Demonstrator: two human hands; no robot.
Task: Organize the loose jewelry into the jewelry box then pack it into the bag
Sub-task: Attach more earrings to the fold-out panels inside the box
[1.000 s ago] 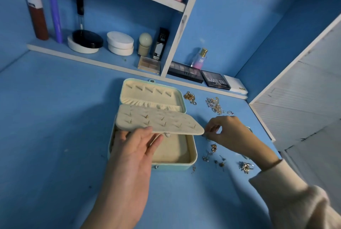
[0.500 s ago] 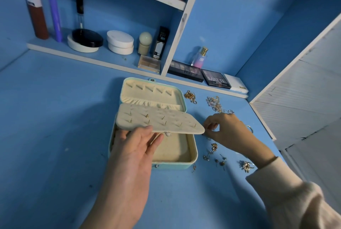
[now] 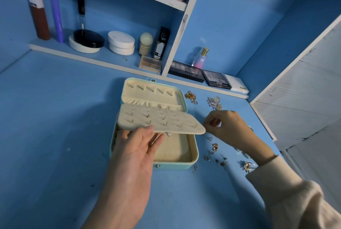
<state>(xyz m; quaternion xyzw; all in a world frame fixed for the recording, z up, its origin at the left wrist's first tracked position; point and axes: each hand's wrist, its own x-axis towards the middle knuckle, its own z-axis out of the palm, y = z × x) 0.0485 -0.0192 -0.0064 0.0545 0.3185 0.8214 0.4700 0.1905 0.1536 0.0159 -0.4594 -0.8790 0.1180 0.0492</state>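
A person's left hand [image 3: 136, 147] reaches over the front of an open mint-green jewelry box [image 3: 177, 166] on a blue table [image 3: 55, 136]. Its fingers are nearly straight and lie against the front edge of the cream earring panel [image 3: 162, 121], propping it above the box's lower tray. Several gold studs are stuck through the panel. The box lid lies back flat toward the shelf [image 3: 103, 61], showing a row of cream hooks and a gathered pocket.

The right hand [image 3: 228, 127], in a cream sleeve [image 3: 287, 193], hovers just beside the panel's right corner. Its fingers are curled, with thumb and forefinger drawn together in a pinch. Whether they hold anything cannot be told, as anything there is too small to see.

Loose earrings [image 3: 215, 147] lie scattered on the table to the right of the box, below the right wrist. A gold chain [image 3: 191, 97] and a tangle of silver chains [image 3: 214, 102] sit farther back, near the lid. Cosmetics line the shelf, among them compacts, bottles and eyeshadow palettes [image 3: 215, 79].
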